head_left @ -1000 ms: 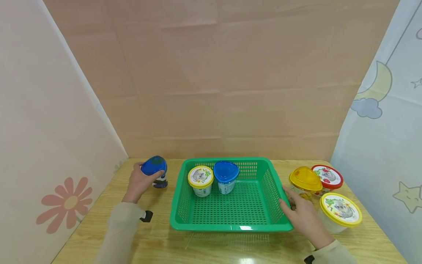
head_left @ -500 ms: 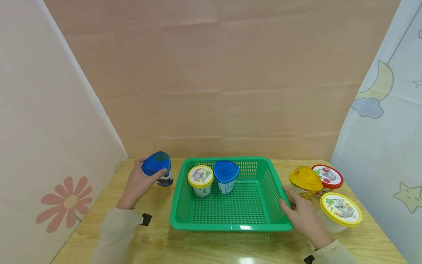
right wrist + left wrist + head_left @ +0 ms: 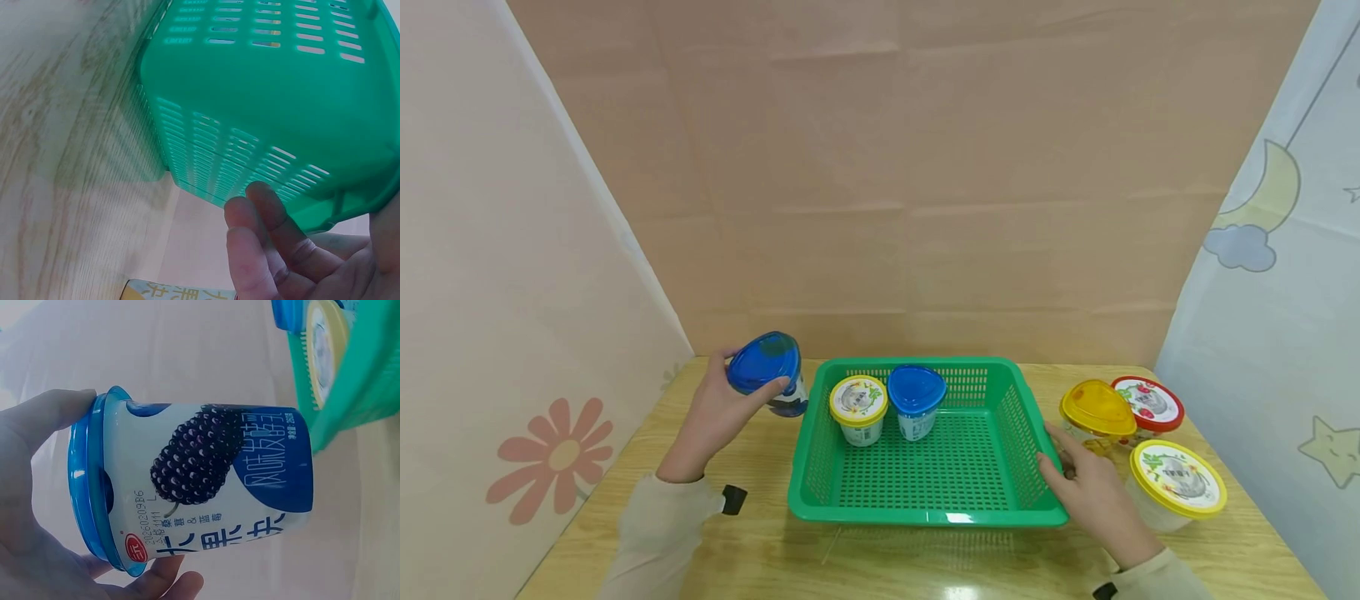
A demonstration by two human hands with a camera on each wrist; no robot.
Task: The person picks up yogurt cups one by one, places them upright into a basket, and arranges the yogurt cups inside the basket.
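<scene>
My left hand (image 3: pixel 715 421) grips a yogurt cup (image 3: pixel 766 364) by its blue lid, thumb on one side and fingers on the other. The cup tilts in the air just left of the basket. In the left wrist view its label (image 3: pixel 200 456) shows a dark mulberry on white and blue. With the thumb over the right rim and fingers against the outer wall, my right hand (image 3: pixel 1093 492) holds the green plastic basket (image 3: pixel 925 518). Inside, at the back left, stand a cup with a round yellow lid (image 3: pixel 859 402) and one with a blue rounded-triangle lid (image 3: pixel 916 390).
Right of the basket stand a cup with an amber-yellow lid (image 3: pixel 1097 407), a red-rimmed tub (image 3: pixel 1153 404) and a larger yellow-lidded tub (image 3: pixel 1178 483). The wooden table (image 3: pixel 760 550) meets a beige backdrop (image 3: pixel 895 208) behind, with patterned cloth on both sides.
My left hand has lifted the yogurt cup and carried it right, towards the basket's left rim. My right hand stays on the basket, which has not moved.
</scene>
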